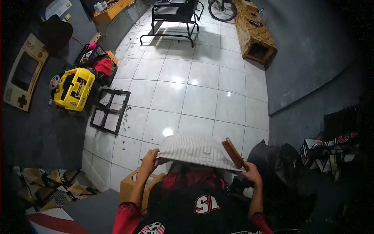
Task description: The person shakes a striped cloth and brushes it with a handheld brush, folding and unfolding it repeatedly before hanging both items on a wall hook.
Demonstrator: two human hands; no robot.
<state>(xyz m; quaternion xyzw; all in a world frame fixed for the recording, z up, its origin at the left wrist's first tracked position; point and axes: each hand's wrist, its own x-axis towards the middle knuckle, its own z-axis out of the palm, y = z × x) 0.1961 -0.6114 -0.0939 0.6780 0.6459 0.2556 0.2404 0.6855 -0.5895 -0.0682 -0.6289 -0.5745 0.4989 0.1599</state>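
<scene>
A white cloth with thin grey stripes (194, 150) is stretched out in front of my body, billowing a little away from me. My left hand (149, 160) grips its left edge, fingers closed. At the opposite end, my right hand (253, 172) is closed on the cloth's right corner. A wooden brush with reddish-brown bristles (233, 154) rises from that same hand, tilted up to the left. Part of my right fingers is hidden behind the brush and cloth.
Dark scraps lie on the white tiled floor (198, 99) near a black frame (110, 111). A yellow toy car (74, 90) is at left, a black chair (173, 13) ahead. A wooden bench (255, 37) lines the right wall. A tan plastic stool (130, 189) is by my left arm.
</scene>
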